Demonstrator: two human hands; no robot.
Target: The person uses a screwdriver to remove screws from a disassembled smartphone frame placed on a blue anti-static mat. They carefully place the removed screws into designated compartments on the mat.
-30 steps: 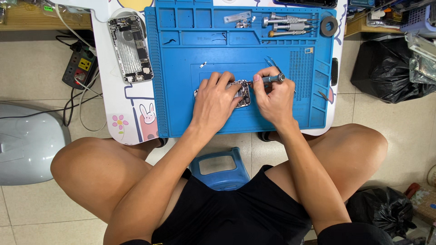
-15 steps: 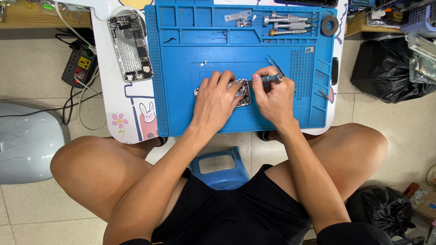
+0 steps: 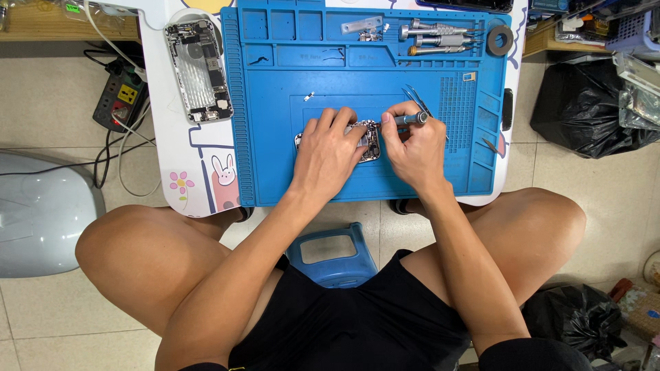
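Blue silicone repair mat (image 3: 289,172) covers the small white table (image 3: 196,175). Left hand (image 3: 323,154) lies flat, fingers pressed on the small metallic circuit board (image 3: 371,141) at mat centre. Right hand (image 3: 412,154) pinches a slim grey metal screwdriver (image 3: 407,119), tip on the board's right edge. Silver tweezers (image 3: 414,97) lie just beyond that hand. Opened silver phone chassis (image 3: 199,69) sits far left, off the mat. More grey drivers (image 3: 436,33) rest in the far tray.
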